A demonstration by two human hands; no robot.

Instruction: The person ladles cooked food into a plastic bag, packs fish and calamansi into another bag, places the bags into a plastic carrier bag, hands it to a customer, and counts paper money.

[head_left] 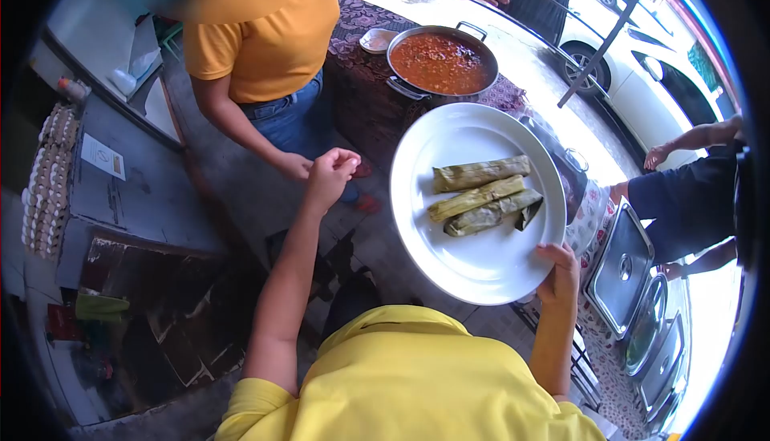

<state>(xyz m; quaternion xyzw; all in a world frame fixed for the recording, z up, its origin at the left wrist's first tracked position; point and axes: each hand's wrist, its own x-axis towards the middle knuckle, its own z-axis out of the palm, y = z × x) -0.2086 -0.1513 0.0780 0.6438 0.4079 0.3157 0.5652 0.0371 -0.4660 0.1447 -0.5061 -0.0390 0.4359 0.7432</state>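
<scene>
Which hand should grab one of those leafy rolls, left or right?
Probably the left hand: it's off the plate, with nothing visible in it. The right hand grips the plate's edge, so letting go might spill the leafy rolls.

The white plate (481,262) is smooth and glossy. Its 3 wraps (481,196) look like dull, wrinkly leaf. The near yellow shirt (417,385) is matt cloth. The far pot (445,92) and the flat lid (616,289) on the right are shiny metal. On the left, the sheet (103,157) looks like paper.
</scene>
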